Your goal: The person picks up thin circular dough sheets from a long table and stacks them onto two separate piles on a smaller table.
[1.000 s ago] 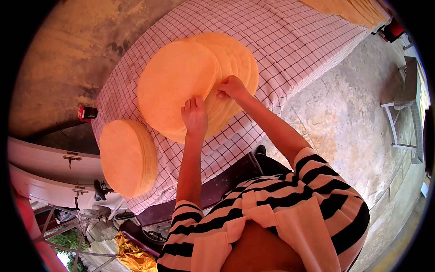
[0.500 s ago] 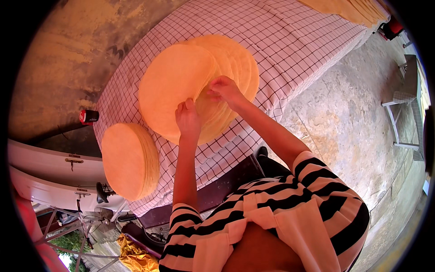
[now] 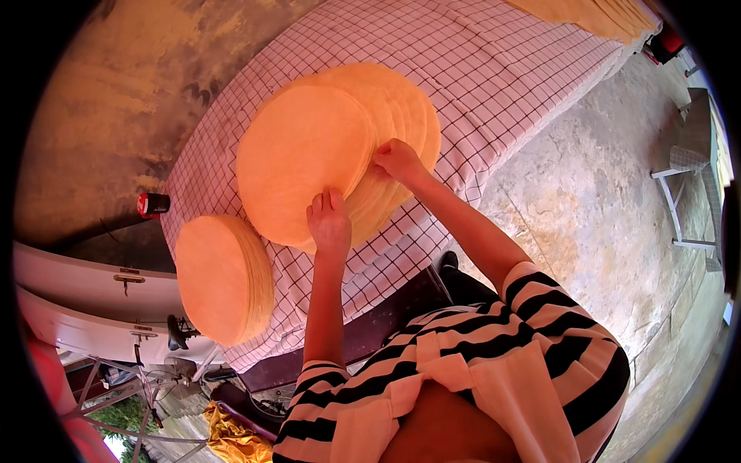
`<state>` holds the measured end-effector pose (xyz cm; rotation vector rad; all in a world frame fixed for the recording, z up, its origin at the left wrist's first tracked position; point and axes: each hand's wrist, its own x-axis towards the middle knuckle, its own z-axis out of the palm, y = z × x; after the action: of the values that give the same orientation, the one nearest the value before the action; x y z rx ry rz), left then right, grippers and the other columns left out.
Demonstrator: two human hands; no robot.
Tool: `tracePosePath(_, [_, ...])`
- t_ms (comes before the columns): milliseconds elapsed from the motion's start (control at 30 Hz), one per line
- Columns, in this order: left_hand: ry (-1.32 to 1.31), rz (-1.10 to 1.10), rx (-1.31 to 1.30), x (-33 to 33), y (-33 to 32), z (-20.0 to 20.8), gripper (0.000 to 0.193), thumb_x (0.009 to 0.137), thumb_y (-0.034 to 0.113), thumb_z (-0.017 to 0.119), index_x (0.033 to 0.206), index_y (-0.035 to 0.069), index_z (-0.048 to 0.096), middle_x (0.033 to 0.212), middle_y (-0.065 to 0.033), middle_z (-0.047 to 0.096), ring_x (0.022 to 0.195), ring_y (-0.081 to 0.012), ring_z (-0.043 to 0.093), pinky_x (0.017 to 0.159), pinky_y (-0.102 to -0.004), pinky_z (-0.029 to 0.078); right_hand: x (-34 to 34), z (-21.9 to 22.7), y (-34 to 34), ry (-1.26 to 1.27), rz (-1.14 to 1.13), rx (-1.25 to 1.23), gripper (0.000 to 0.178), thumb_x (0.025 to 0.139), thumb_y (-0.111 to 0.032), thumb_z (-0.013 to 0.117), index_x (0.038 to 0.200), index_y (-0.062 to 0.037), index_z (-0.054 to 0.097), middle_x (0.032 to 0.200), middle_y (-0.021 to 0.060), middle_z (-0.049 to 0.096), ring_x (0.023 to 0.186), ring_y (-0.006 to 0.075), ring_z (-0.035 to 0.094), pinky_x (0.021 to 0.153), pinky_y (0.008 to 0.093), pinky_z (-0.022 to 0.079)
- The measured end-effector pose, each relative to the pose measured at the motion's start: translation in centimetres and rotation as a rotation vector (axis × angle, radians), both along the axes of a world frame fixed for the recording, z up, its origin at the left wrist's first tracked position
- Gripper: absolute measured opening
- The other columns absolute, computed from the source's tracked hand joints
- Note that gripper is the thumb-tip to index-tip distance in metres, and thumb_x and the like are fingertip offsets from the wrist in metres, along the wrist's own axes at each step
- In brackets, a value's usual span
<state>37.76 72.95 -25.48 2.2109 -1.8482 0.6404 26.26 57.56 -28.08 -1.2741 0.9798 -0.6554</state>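
A fanned pile of thin, round, orange-yellow sheets (image 3: 301, 154) lies on a checked cloth; the sheets overlap in steps toward the right. At the near right edge of the top sheet, my left hand (image 3: 329, 221) is closed, its curled fingertips on the rim. Farther along that same edge my right hand (image 3: 400, 162) is pinched, with thumb and forefinger at the sheet's rim. How much of the sheet lies between the fingers is hidden. A second, neatly squared stack of round sheets (image 3: 216, 278) stands left of my left forearm.
The white checked cloth (image 3: 494, 85) covers the table. More yellow sheets (image 3: 594, 17) lie at its far right end. A red and black can (image 3: 153, 204) sits by the left edge. A dark purple bench (image 3: 401, 305) is close in front of me; a grey table (image 3: 698, 147) stands at right.
Both hands have moved slightly right and nearer to me, the left more so. The top sheet's right edge now reaches a little farther right.
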Motion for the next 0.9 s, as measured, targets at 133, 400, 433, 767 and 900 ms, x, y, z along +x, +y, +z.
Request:
tracePosePath(133, [-0.020,-0.026,-0.068,-0.7,-0.2,-0.9,0.028,0.068,-0.001,0.053,0.096,-0.002,0.052,0.101,-0.0138,0.059,0.090,-0.0263,0.054,0.068,-0.0371,0.043,0.3,-1.1,-0.1,0.030,-0.207,-0.131,0.012,0.074,-0.008,0.055,0.067,0.0010,0.057,0.064,0.0090,0.060,0.054,0.0167,0.058,0.051,0.0281,0.046])
tracePosePath(400, [0.019,-0.014,-0.177,-1.9,0.1,-1.3,0.029,0.074,0.004,0.058,0.102,-0.003,0.052,0.104,-0.0166,0.058,0.096,-0.0297,0.053,0.075,-0.0409,0.042,0.5,2.2,0.3,-0.171,0.245,0.382,0.019,0.084,-0.019,0.057,0.090,-0.0010,0.051,0.081,0.0084,0.063,0.072,0.0154,0.063,0.056,0.0242,0.047])
tracePosePath(433, [0.018,0.000,-0.189,-2.1,0.0,-1.0,0.029,0.075,0.005,0.059,0.102,-0.003,0.052,0.101,-0.0169,0.059,0.093,-0.0300,0.054,0.074,-0.0411,0.043,0.7,3.0,0.5,-0.180,0.249,0.393,0.020,0.084,-0.020,0.057,0.090,-0.0016,0.051,0.082,0.0086,0.063,0.072,0.0152,0.063,0.056,0.0238,0.046])
tracePosePath(767, [-0.131,0.106,-0.358,2.5,-3.9,12.8,0.026,0.070,-0.008,0.053,0.095,-0.001,0.052,0.075,-0.0122,0.059,0.066,-0.0283,0.056,0.057,-0.0379,0.043,-2.4,2.1,-2.5,-0.391,-0.237,0.330,0.020,0.083,-0.016,0.057,0.090,0.0018,0.051,0.078,0.0091,0.058,0.066,0.0154,0.057,0.060,0.0262,0.047])
tracePosePath(900, [-0.144,-0.082,-0.274,0.1,-6.8,8.2,0.030,0.068,-0.007,0.053,0.096,0.002,0.052,0.079,-0.0097,0.059,0.075,-0.0274,0.056,0.065,-0.0364,0.043,-3.3,-0.6,-3.5,-0.410,-0.151,0.386,0.018,0.082,-0.013,0.057,0.086,0.0037,0.052,0.082,0.0105,0.059,0.063,0.0153,0.055,0.059,0.0260,0.047])
